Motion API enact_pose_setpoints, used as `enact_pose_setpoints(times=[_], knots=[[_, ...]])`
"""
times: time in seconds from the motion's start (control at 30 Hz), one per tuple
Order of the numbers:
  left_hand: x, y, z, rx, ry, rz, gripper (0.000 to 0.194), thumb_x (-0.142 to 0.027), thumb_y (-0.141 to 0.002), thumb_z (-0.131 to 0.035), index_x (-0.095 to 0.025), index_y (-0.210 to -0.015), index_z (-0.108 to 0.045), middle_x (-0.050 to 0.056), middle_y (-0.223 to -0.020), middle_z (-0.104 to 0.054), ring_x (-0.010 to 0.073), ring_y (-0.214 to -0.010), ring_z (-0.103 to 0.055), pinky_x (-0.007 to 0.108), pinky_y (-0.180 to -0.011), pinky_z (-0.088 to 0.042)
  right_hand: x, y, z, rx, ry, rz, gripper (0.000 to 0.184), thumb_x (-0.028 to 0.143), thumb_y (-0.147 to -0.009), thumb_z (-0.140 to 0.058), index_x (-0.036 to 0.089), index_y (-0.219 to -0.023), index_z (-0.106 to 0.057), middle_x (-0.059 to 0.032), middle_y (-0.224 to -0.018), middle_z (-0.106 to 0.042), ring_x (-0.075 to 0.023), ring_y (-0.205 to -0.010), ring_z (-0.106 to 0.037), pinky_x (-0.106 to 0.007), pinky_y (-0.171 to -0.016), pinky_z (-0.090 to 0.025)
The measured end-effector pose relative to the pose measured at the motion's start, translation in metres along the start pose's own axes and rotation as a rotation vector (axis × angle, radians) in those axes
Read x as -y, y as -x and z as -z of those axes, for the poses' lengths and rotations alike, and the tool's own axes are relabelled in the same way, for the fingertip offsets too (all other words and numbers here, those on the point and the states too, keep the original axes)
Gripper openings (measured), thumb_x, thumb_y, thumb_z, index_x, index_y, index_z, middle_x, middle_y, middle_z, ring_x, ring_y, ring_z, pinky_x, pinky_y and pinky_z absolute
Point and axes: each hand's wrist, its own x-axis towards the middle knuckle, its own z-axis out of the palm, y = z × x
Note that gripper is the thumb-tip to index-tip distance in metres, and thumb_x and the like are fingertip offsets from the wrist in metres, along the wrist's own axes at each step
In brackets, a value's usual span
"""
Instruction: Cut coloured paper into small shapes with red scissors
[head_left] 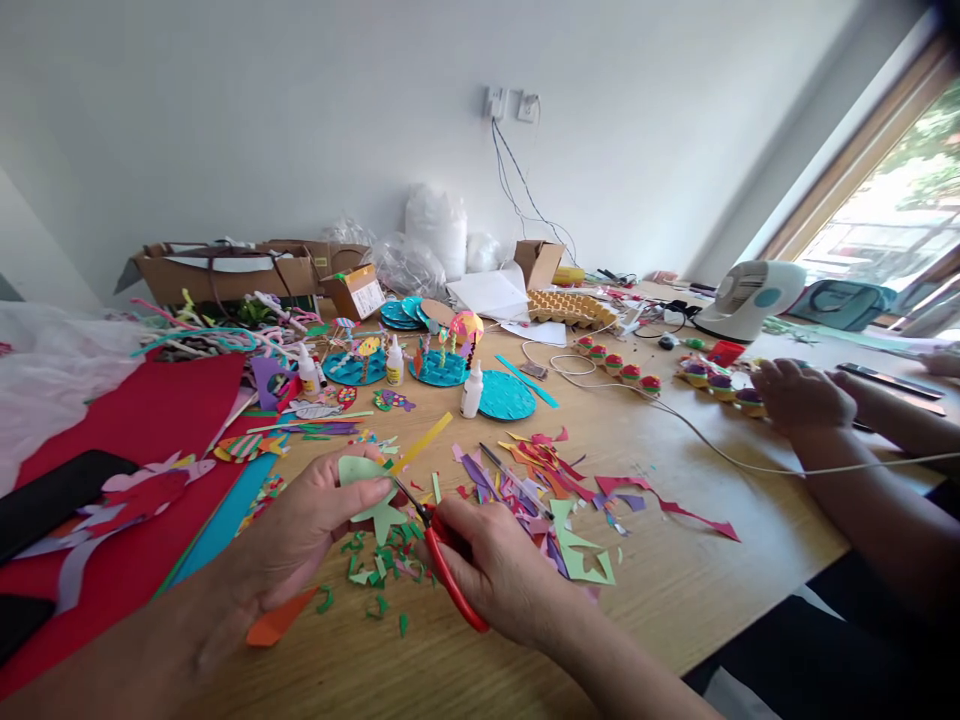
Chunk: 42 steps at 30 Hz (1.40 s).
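My left hand (311,520) pinches a light green paper cutout (382,518) with pointed, star-like arms hanging below the thumb. A yellow paper strip (424,443) sticks out above the fingers; whether the hand grips it too is hard to see. My right hand (495,565) is closed around red-handled scissors (454,585). Their blades point up and left, at the green paper's edge by my left thumb. Beneath both hands lie small green paper scraps (382,570). An orange paper piece (281,617) rests under my left wrist.
Colourful paper scraps (525,475) and a pen (514,478) lie right of centre. Glue bottles (472,392) stand near blue discs (508,396). A white cable (720,440) crosses the table. At right, a co-worker's hand (802,395) is by painted egg-carton strips (720,388). Red sheets (150,420) lie left.
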Motion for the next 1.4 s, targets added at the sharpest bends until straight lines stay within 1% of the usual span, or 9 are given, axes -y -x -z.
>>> enact_pose_setpoints(times=[0.13, 0.27, 0.33, 0.43, 0.57, 0.77, 1.0, 1.23, 1.4], knots=[[-0.001, 0.001, 0.000, 0.028, -0.018, 0.006, 0.010, -0.022, -0.068, -0.070, -0.019, -0.072, -0.062, -0.002, -0.062, -0.069, 0.0137, -0.060, -0.062, 0.023, -0.060, -0.049, -0.002, 0.001, 0.000, 0.008, 0.019, 0.034, 0.025, 0.031, -0.088, -0.044, 0.018, -0.067, -0.046, 0.0040, -0.056, -0.043, -0.0076, -0.048, -0.034, -0.020, -0.047, -0.025], [-0.002, 0.002, 0.001, 0.069, -0.082, 0.024, 0.011, -0.023, -0.069, -0.070, -0.017, -0.071, -0.061, 0.001, -0.066, -0.070, 0.0131, -0.061, -0.061, 0.021, -0.059, -0.046, -0.001, 0.002, 0.002, 0.009, 0.013, 0.053, 0.021, 0.027, -0.086, -0.047, 0.018, -0.066, -0.046, 0.0048, -0.055, -0.040, -0.0072, -0.047, -0.030, -0.020, -0.047, -0.024], [-0.002, 0.002, 0.002, 0.080, -0.103, 0.032, 0.011, -0.024, -0.069, -0.070, -0.017, -0.070, -0.061, 0.000, -0.065, -0.070, 0.0127, -0.060, -0.060, 0.021, -0.057, -0.045, 0.000, 0.002, 0.002, 0.021, 0.003, 0.053, 0.022, 0.026, -0.085, -0.048, 0.018, -0.066, -0.045, 0.0053, -0.054, -0.038, -0.0071, -0.047, -0.030, -0.020, -0.046, -0.023], [-0.001, 0.003, 0.004, 0.077, -0.119, 0.044, 0.011, -0.025, -0.068, -0.070, -0.018, -0.069, -0.062, 0.001, -0.064, -0.070, 0.0129, -0.058, -0.059, 0.021, -0.055, -0.043, 0.001, 0.003, 0.003, 0.033, -0.004, 0.055, 0.022, 0.027, -0.085, -0.048, 0.018, -0.065, -0.044, 0.0057, -0.054, -0.037, -0.0070, -0.046, -0.029, -0.020, -0.046, -0.022], [0.000, 0.003, 0.006, 0.059, -0.133, 0.050, 0.012, -0.026, -0.065, -0.072, -0.018, -0.070, -0.064, 0.001, -0.062, -0.069, 0.0141, -0.058, -0.059, 0.022, -0.054, -0.042, 0.001, 0.003, 0.003, 0.016, 0.017, 0.067, 0.022, 0.029, -0.086, -0.048, 0.018, -0.067, -0.046, 0.0056, -0.054, -0.038, -0.0071, -0.046, -0.030, -0.021, -0.046, -0.022], [-0.001, 0.005, 0.006, 0.072, -0.134, 0.049, 0.012, -0.025, -0.065, -0.072, -0.019, -0.072, -0.065, -0.003, -0.056, -0.064, 0.0135, -0.057, -0.058, 0.021, -0.053, -0.041, 0.001, 0.002, 0.004, 0.026, 0.019, 0.068, 0.023, 0.030, -0.086, -0.049, 0.018, -0.067, -0.045, 0.0062, -0.053, -0.037, -0.0068, -0.046, -0.029, -0.021, -0.046, -0.021], [0.001, 0.005, 0.007, 0.062, -0.125, 0.065, 0.013, -0.025, -0.065, -0.072, -0.019, -0.075, -0.066, 0.001, -0.066, -0.071, 0.0146, -0.060, -0.060, 0.022, -0.055, -0.042, 0.001, 0.004, 0.003, 0.044, -0.023, 0.061, 0.023, 0.029, -0.086, -0.048, 0.018, -0.066, -0.047, 0.0064, -0.053, -0.037, -0.0069, -0.045, -0.029, -0.020, -0.044, -0.021], [0.004, 0.003, 0.012, 0.075, -0.152, 0.060, 0.015, -0.028, -0.064, -0.074, -0.021, -0.075, -0.066, 0.000, -0.063, -0.070, 0.0149, -0.058, -0.060, 0.023, -0.054, -0.044, -0.001, 0.005, 0.002, 0.050, -0.003, 0.072, 0.022, 0.025, -0.085, -0.049, 0.018, -0.065, -0.046, 0.0062, -0.053, -0.038, -0.0065, -0.045, -0.028, -0.021, -0.045, -0.020], [0.002, 0.004, 0.011, 0.058, -0.242, 0.030, 0.013, -0.027, -0.064, -0.073, -0.020, -0.072, -0.067, 0.000, -0.061, -0.067, 0.0151, -0.059, -0.058, 0.023, -0.055, -0.043, -0.001, 0.005, 0.003, 0.058, 0.025, 0.084, 0.025, 0.030, -0.086, -0.049, 0.018, -0.064, -0.046, 0.0060, -0.052, -0.038, -0.0068, -0.045, -0.028, -0.021, -0.045, -0.020]])
